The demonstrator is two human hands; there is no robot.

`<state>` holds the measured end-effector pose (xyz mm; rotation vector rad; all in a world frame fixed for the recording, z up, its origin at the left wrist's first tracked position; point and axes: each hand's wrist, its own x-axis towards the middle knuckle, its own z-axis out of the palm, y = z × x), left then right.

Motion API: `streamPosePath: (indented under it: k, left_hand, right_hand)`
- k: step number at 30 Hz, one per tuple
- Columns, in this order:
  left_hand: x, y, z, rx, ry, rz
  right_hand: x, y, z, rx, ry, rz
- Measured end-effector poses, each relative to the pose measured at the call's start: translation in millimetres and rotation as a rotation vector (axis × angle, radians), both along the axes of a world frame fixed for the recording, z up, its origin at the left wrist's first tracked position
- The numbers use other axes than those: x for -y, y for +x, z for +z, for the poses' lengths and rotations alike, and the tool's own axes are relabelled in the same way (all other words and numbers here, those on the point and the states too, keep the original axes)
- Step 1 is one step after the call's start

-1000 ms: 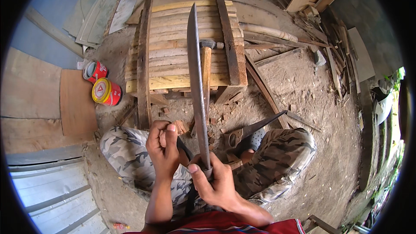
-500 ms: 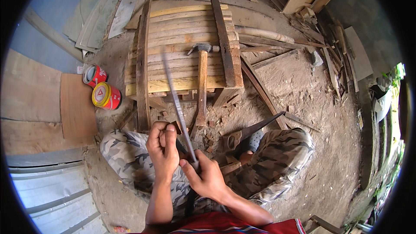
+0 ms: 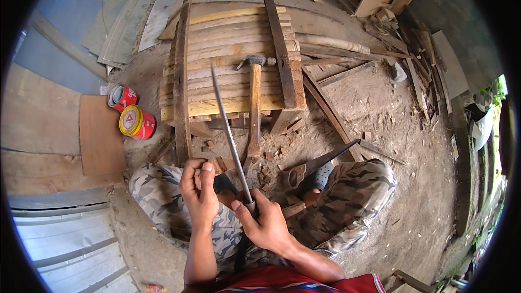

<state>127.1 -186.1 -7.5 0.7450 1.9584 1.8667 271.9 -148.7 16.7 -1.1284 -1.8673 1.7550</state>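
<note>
My right hand (image 3: 265, 223) is closed around the dark handle of a long pointed metal blade (image 3: 229, 130). The narrow blade slants up and away to the left, seen nearly edge-on. Just left of it is my left hand (image 3: 199, 192), raised with curled fingers and thumb up. A small brown wood piece (image 3: 221, 165) shows by its fingertips; whether they grip it I cannot tell. Beyond the blade, a claw hammer (image 3: 254, 97) with a wooden handle lies with its head on a slatted wooden stack (image 3: 222, 73). A handsaw (image 3: 320, 164) rests near my right foot.
Two dark wooden bars (image 3: 182, 81) cross the stack. To the left stand two red cans, one with a yellow lid (image 3: 130, 120). Scrap wood (image 3: 423, 70) is heaped at the right. Wood chips and small offcuts litter the dirt floor (image 3: 401, 184) between my camouflage-clad knees.
The blade was blurred by motion and is now sharp, its tip slightly to the right. My left hand has drawn a little away from the blade, its thumb lifted higher.
</note>
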Motion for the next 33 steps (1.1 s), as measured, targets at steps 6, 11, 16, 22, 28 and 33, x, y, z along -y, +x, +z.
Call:
streamPosePath:
  k: [6, 11, 16, 22, 28, 33]
  left_hand:
    - [8, -2, 1, -0.055, -0.03, 0.013]
    - [4, 1, -5, -0.044, 0.001, -0.055]
    - [6, 6, 0, -0.052, -0.033, -0.129]
    - [16, 13, 6, -0.041, -0.113, -0.25]
    - [26, 17, 7, -0.166, -0.058, -0.289]
    - [22, 13, 28, -0.574, -0.066, -0.346]
  right_hand:
    - [11, 5, -6, -0.128, 0.035, -0.02]
    - [11, 1, -7, -0.072, 0.03, 0.035]
    - [10, -2, -12, -0.111, 0.107, -0.111]
    - [-16, -8, -20, -0.116, 0.152, -0.093]
    - [-19, -7, -29, -0.062, 0.092, -0.004]
    - [-18, -7, -34, -0.076, 0.091, -0.013]
